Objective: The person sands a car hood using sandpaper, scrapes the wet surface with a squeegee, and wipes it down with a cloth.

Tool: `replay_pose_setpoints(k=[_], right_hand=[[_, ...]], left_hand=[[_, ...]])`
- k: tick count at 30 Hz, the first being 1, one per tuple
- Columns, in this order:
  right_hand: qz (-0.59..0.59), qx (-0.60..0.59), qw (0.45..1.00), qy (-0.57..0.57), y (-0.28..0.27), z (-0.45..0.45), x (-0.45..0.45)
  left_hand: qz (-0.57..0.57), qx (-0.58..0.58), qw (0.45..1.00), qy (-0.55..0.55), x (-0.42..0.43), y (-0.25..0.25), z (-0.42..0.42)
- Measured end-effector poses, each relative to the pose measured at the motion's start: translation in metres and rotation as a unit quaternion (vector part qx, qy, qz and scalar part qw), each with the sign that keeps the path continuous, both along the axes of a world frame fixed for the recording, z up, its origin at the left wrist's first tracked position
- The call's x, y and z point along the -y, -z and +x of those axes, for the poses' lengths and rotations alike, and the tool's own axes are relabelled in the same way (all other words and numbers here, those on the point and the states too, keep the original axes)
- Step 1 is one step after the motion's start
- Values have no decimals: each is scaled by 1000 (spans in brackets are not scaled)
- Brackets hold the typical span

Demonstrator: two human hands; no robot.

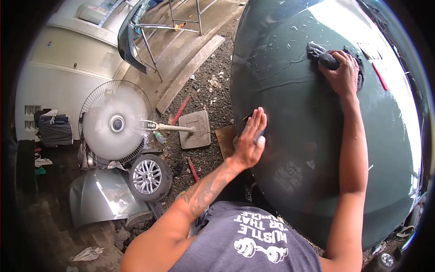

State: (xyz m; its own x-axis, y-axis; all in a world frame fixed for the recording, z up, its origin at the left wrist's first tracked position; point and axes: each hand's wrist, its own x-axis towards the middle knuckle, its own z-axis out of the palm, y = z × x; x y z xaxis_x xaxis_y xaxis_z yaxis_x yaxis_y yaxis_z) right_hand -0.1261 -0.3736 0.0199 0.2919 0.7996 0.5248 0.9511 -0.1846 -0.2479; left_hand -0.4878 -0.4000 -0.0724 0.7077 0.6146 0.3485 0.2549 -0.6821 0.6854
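A dark green car hood [290, 113] fills the right half of the head view, with water drops and wet streaks near its far end. My right hand [342, 75] is closed around a bunched dark grey cloth [316, 51], which rests on the hood's upper right. At the hood's left edge lies my left hand [251, 140], fingers straight and together. A thin dark pad [258, 135] shows partly from under that palm and is pressed against the hood; the rest of it is hidden.
A red strip-like object [379, 76] lies right of the cloth. To my left, a running pedestal fan [117, 123] lies across the view, near a wheel [150, 177] and a silver body panel [106, 195]. A bumper-like part [131, 43] rests on a metal stand [149, 50]. Gravel [217, 97] covers the ground.
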Motion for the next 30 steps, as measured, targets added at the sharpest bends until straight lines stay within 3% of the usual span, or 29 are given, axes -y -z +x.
replay_pose_setpoints(k=[3,5,8,11,15,18,21,24,27,30], right_hand=[[7,7,1000,-12,5,1,-2],[-8,-5,1000,-2,4,0,-1],[3,3,1000,-4,5,2,-1],[9,2,1000,1,10,4,-4],[-8,-4,1000,-7,7,4,-2],[-4,-2,1000,-13,7,6,-2],[2,4,1000,-12,11,9,-5],[-12,15,1000,-4,13,7,-2],[-26,8,1000,9,9,8,-1],[-21,18,1000,2,16,12,-6]], left_hand=[[10,52,998,23,-71,2,0],[-35,30,997,-57,-134,17,16],[38,22,997,-71,-67,12,14],[-14,13,999,-30,15,19,-14],[16,13,996,-90,-105,28,10],[29,-17,994,-106,-83,17,12],[-17,2,998,-66,30,21,-25],[-2,1,999,-48,-15,15,-22],[-12,-16,992,-126,-94,25,2],[-10,-50,989,-139,-12,23,-15]])
